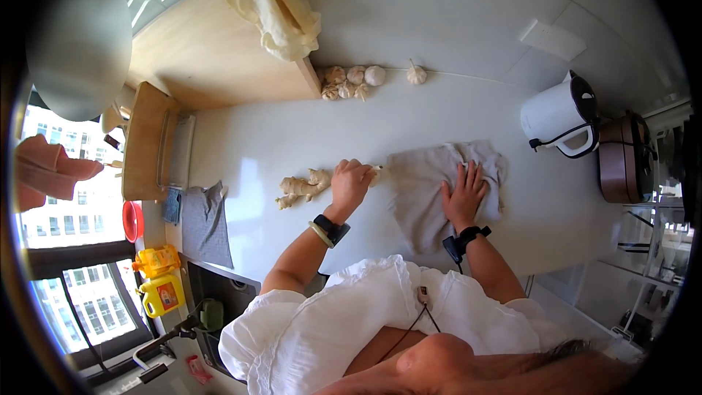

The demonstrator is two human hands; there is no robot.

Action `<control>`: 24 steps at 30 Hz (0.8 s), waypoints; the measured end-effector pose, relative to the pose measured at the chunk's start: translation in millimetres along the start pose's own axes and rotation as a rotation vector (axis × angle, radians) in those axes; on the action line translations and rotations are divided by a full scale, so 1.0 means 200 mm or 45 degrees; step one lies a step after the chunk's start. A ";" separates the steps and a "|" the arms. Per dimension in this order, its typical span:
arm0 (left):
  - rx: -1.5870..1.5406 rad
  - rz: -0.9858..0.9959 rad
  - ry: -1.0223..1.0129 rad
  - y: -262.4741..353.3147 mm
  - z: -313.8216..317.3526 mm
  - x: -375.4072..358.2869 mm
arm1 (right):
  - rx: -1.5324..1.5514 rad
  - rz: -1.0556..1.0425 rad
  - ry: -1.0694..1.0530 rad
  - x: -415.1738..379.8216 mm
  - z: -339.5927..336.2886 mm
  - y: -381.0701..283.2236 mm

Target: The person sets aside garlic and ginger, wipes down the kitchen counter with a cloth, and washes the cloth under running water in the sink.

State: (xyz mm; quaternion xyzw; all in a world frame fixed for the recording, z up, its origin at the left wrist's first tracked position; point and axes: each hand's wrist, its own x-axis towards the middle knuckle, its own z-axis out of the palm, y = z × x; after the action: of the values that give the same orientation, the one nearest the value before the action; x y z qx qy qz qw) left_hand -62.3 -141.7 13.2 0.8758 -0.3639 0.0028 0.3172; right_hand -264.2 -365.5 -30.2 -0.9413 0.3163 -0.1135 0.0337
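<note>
My left hand is closed, its fingers curled at a pale garlic bulb whose stem end pokes out on the right; the hand covers most of it. A knobbly piece of ginger lies on the countertop just left of that hand. Spread flat, my right hand presses on a crumpled grey cloth, fingers apart and pointing away from me. Both wrists wear dark bands.
Several garlic bulbs sit by the back wall, with a single garlic bulb to their right. A white kettle and a brown appliance stand at right. A wooden board leans at back left; another grey cloth lies near the sink.
</note>
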 end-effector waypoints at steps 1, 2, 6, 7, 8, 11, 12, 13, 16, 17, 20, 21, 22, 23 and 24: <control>0.013 0.008 0.017 0.00 0.00 -0.01 | 0.000 -0.004 0.014 0.00 0.00 0.00; 0.026 0.017 0.033 0.00 0.00 -0.02 | 0.006 -0.007 0.014 -0.01 0.00 0.00; 0.113 0.057 -0.134 0.00 -0.03 -0.01 | 0.019 -0.016 0.012 0.00 -0.01 -0.01; 0.160 0.067 -0.209 0.04 -0.11 0.03 | 0.021 -0.015 0.011 0.00 -0.01 0.00; 0.209 0.078 -0.285 0.08 -0.16 0.08 | 0.015 -0.016 0.011 0.00 -0.01 0.00; 0.030 0.055 -0.471 0.11 -0.22 0.32 | 0.005 -0.014 -0.003 0.00 -0.01 0.00; -0.102 0.109 -0.470 0.10 -0.19 0.43 | 0.002 -0.011 -0.013 0.01 -0.02 0.00; -0.238 0.162 -0.471 0.09 -0.13 0.54 | -0.002 -0.006 -0.026 0.01 -0.02 0.00; -0.406 0.157 -0.487 0.05 0.11 0.83 | 0.007 0.012 -0.047 0.01 -0.02 0.00; -0.422 0.126 -0.497 0.05 0.17 0.91 | 0.015 0.015 -0.050 0.01 -0.03 0.00; -0.302 -0.045 -0.566 0.13 0.26 1.11 | 0.031 0.027 -0.061 0.03 -0.06 -0.01; -0.320 -0.035 -0.545 0.10 0.33 1.16 | 0.032 0.038 -0.070 0.03 -0.07 -0.01; -0.347 -0.038 -0.549 0.10 0.38 1.19 | 0.035 0.048 -0.080 0.03 -0.07 -0.02; -0.374 -0.041 -0.554 0.09 0.42 1.22 | 0.038 0.049 -0.081 0.03 -0.07 -0.02; -0.400 -0.046 -0.560 0.09 0.45 1.24 | 0.043 0.049 -0.084 0.04 -0.07 -0.01</control>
State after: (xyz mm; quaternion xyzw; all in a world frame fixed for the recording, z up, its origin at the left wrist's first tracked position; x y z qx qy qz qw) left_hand 88.2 -359.2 10.9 0.8018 -0.4041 -0.2496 0.3627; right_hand -260.5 -367.2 -13.9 -0.9375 0.3311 -0.0870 0.0621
